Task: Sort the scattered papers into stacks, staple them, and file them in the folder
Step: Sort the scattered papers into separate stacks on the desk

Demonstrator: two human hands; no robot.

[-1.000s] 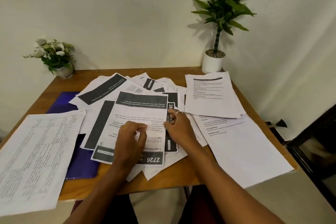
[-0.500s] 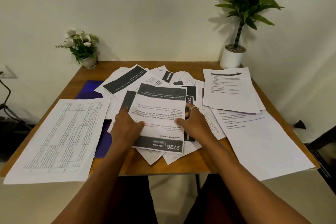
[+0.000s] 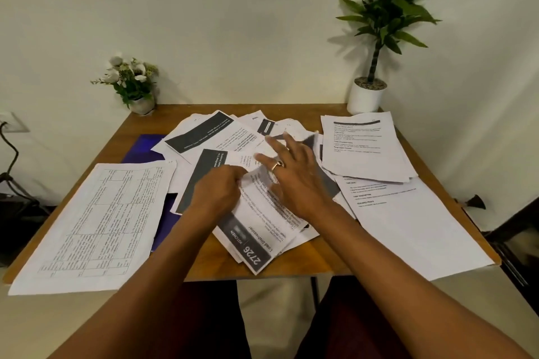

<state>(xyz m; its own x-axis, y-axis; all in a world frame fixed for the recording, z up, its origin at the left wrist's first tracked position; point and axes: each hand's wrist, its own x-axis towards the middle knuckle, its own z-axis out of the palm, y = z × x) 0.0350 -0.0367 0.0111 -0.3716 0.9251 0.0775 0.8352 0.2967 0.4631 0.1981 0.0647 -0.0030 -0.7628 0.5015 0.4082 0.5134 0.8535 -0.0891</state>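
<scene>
Desk (image 3: 201,264), head view. We judge sorting is underway, with stapling and filing not begun.

Hands: the L hand (image 3: 217,194) pinches the 2726 sheet (image 3: 256,245) near its far edge, fingers curled on the paper. That sheet lies skewed at 6 o'clock of the pile (image 3: 210,137), its dark banner close to the desk front. The R hand (image 3: 294,181) has fingers straight and spread wide and grips nothing. It's over the pile's middle; we can't tell whether it presses or hovers.

Done, so far as we see, are 3 groups set apart:
- grid sheets (image 3: 96,221) at 8 o'clock
- text stack (image 3: 364,148) at 2 o'clock, edges roughly squared
- plain sheets (image 3: 414,230) at 4 o'clock, partly under the text stack

Left to do: the centre pile is mixed, with dark-banner sheets fanned at all angles, approx. a dozen or more. The folder (image 3: 143,148), blue, sits at 10 o'clock, mostly under papers, and we see nothing filed in it. No stapler is in view, and any staples would be too small to tell. Our est. is under half done.

Also on the desk: flower pot (image 3: 141,103) at 11 o'clock, plant (image 3: 366,96) at 1 o'clock.
</scene>
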